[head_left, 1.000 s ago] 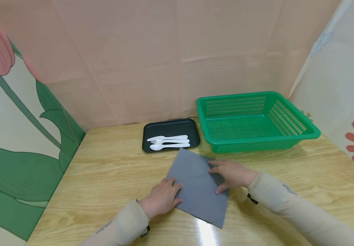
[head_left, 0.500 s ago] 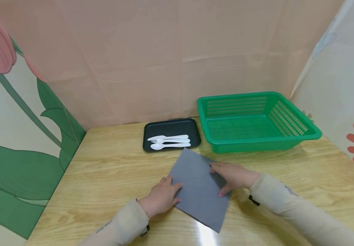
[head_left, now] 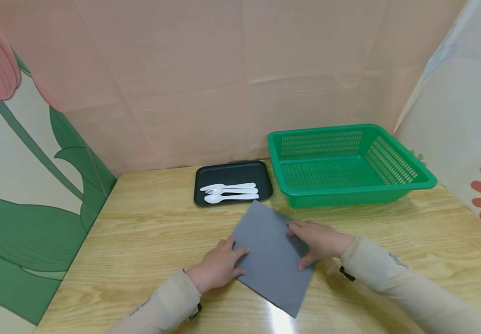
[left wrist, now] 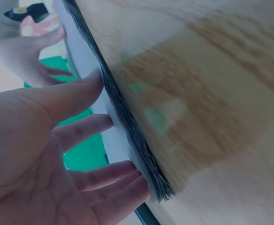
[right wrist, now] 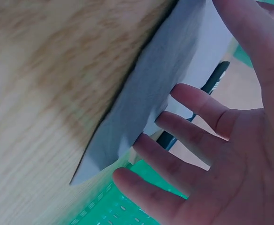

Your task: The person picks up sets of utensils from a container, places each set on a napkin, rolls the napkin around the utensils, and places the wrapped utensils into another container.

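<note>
A grey, flat, folded cloth (head_left: 267, 260) lies at an angle on the wooden table. Several thin layers show along the cloth's edge (left wrist: 127, 119) in the left wrist view. My left hand (head_left: 217, 265) touches its left edge, fingers spread and only slightly bent. On the opposite side, my right hand (head_left: 319, 239) rests its fingertips and thumb on the cloth. Up close in the right wrist view, the top layer of the cloth (right wrist: 141, 89) looks slightly lifted under the loosely extended fingers of my right hand (right wrist: 231, 154).
Behind the cloth stands a black tray (head_left: 227, 171) bearing a white plastic knife (head_left: 232, 186), fork (head_left: 236, 191) and spoon (head_left: 234, 198). A green slotted basket (head_left: 349, 190) sits at the back right. Curtain-like sheets border the table (head_left: 148, 222).
The cloth has turned slightly clockwise, its far corner moving right and its near corner moving left and closer. My right hand has shifted a little right; my left hand has barely moved.
</note>
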Action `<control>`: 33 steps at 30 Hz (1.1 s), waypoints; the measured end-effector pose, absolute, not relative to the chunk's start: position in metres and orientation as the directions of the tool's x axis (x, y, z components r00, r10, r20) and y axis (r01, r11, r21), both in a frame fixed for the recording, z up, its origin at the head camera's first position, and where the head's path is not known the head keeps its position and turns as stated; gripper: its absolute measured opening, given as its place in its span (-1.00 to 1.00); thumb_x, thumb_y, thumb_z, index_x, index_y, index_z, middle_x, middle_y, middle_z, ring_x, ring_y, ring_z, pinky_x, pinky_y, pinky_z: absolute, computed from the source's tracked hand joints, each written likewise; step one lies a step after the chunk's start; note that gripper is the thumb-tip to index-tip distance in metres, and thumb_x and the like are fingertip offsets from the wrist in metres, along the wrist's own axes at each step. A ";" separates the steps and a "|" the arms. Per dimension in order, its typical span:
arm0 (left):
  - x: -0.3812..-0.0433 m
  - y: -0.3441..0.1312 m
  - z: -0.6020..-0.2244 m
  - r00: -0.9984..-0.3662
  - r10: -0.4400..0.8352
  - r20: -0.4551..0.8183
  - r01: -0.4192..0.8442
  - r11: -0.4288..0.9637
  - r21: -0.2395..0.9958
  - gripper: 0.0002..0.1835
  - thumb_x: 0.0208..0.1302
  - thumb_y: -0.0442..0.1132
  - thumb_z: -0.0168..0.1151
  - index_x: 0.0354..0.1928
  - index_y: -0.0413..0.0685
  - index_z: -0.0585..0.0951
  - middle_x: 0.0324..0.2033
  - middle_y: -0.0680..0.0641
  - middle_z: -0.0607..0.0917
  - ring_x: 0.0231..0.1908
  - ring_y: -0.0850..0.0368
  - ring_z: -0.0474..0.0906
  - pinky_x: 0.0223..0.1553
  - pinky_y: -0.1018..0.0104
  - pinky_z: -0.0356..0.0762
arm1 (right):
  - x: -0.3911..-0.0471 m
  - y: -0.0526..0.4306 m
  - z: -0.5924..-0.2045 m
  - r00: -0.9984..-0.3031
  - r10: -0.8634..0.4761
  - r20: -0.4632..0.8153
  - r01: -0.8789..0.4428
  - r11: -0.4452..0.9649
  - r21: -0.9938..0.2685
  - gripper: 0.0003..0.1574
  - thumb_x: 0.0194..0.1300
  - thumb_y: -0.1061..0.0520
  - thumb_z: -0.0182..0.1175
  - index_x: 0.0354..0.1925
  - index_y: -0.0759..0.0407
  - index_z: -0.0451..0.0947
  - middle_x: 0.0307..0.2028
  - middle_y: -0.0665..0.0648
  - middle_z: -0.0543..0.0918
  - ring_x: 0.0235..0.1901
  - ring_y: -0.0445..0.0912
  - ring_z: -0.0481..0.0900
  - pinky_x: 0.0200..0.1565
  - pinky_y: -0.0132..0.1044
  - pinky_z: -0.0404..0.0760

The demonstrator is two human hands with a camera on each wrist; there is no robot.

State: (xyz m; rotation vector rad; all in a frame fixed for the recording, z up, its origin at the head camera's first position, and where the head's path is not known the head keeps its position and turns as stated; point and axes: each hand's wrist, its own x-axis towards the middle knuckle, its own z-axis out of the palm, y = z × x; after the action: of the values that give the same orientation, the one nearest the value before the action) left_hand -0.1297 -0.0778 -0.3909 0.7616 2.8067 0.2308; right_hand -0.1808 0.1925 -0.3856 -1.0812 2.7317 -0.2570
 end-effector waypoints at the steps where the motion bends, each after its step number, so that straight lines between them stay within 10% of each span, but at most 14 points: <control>1: -0.130 -0.078 -0.391 -0.839 0.515 -0.173 0.480 0.852 0.209 -0.51 0.20 -0.02 0.23 0.17 0.06 0.49 0.20 -0.30 0.39 0.18 -0.18 0.38 0.04 0.02 0.51 | -0.180 0.192 -0.385 -0.712 -0.694 -0.109 -0.663 0.715 -0.223 -0.05 -0.29 -0.26 0.49 -0.03 0.26 0.41 -0.01 0.24 0.52 -0.03 0.13 0.52 0.04 -0.01 0.49; 33: -0.134 -0.079 -0.387 -0.822 0.528 -0.214 0.496 0.848 0.187 -0.38 0.14 0.03 0.28 0.21 -0.09 0.42 0.21 -0.15 0.41 0.20 -0.06 0.38 0.06 0.09 0.50 | -0.166 0.194 -0.383 -0.745 -0.653 -0.137 -0.626 0.755 -0.195 -0.07 -0.38 -0.22 0.54 -0.12 0.20 0.38 -0.07 0.17 0.43 -0.22 0.03 0.44 -0.18 -0.08 0.53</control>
State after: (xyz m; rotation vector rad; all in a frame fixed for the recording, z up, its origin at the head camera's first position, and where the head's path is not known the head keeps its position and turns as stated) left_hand -0.1344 -0.0787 -0.3875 0.7803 2.7680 0.1793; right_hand -0.1658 0.1938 -0.3832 -1.0156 2.7558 -0.2013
